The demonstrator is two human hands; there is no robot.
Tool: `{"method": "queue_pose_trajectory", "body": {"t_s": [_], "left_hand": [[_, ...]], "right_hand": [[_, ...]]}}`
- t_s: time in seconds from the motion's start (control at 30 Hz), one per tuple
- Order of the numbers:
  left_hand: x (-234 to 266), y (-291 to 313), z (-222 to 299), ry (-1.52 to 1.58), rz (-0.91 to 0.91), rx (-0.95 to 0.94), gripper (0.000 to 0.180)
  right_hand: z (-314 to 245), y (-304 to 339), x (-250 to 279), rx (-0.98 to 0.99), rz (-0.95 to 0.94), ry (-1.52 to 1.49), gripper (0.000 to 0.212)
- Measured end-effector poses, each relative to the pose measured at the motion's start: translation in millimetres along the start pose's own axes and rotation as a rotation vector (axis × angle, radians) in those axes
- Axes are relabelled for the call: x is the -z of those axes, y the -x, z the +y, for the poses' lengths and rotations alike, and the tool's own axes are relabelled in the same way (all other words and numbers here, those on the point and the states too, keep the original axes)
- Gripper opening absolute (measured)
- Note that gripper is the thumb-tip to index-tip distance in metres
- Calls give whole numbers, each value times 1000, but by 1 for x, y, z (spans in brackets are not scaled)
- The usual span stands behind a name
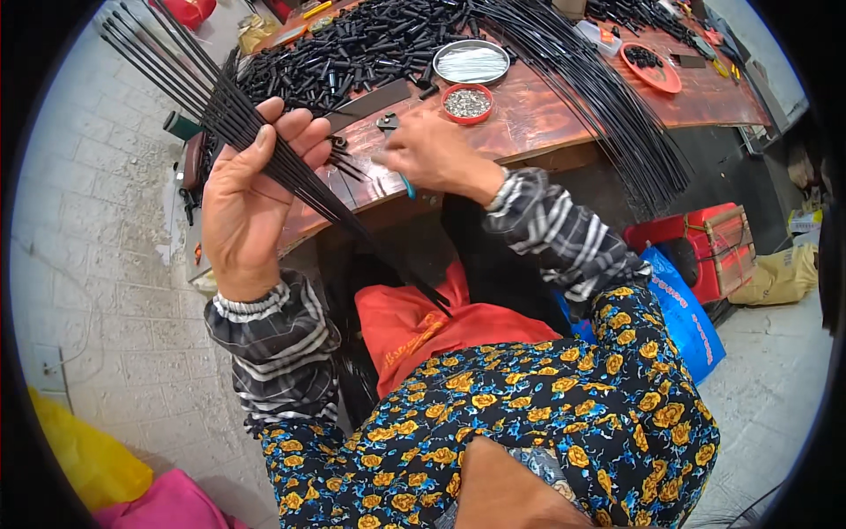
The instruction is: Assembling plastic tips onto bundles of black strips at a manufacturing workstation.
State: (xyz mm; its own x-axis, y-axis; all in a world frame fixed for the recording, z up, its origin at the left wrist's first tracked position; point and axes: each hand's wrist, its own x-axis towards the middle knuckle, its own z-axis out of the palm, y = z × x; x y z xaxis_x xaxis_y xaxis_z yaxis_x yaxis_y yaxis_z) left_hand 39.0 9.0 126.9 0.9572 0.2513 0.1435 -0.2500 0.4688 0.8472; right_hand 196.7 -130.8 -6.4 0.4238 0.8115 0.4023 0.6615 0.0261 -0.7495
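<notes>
My left hand (240,212) grips a bundle of long, thin black rods (313,189) between thumb and fingers. The bundle slants from the upper left down toward the red cloth on my lap. Over the table's near edge is my right hand (439,155), its fingers smeared by motion. A tool like pliers (386,122) shows just past those fingers, and a teal handle (408,186) shows below them. Whether the right hand grips this tool I cannot tell. A few short black pieces with curled ends (338,144) lie between the two hands.
Black tubular parts (352,48) are heaped on the wooden table (546,110). Near them stand a metal dish of white strips (471,63) and a red bowl of small metal pieces (467,104). More black rods (608,115) overhang the edge at right, above a red stool (696,251).
</notes>
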Motion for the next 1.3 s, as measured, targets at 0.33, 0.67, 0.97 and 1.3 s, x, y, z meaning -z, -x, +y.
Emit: {"method": "queue_pose_trajectory", "body": {"t_s": [0.33, 0.67, 0.97, 1.3], "left_hand": [[18, -36, 29, -40, -45, -22, 31], [23, -83, 23, -144, -28, 12, 35], [1, -114, 33, -90, -83, 61, 30], [75, -187, 51, -371, -333, 53, 32]], "right_hand": [[56, 0, -14, 66, 294, 896, 23], [-57, -30, 14, 67, 52, -461, 46], [-80, -57, 21, -98, 28, -943, 20], [-42, -113, 29, -170, -79, -362, 15]]}}
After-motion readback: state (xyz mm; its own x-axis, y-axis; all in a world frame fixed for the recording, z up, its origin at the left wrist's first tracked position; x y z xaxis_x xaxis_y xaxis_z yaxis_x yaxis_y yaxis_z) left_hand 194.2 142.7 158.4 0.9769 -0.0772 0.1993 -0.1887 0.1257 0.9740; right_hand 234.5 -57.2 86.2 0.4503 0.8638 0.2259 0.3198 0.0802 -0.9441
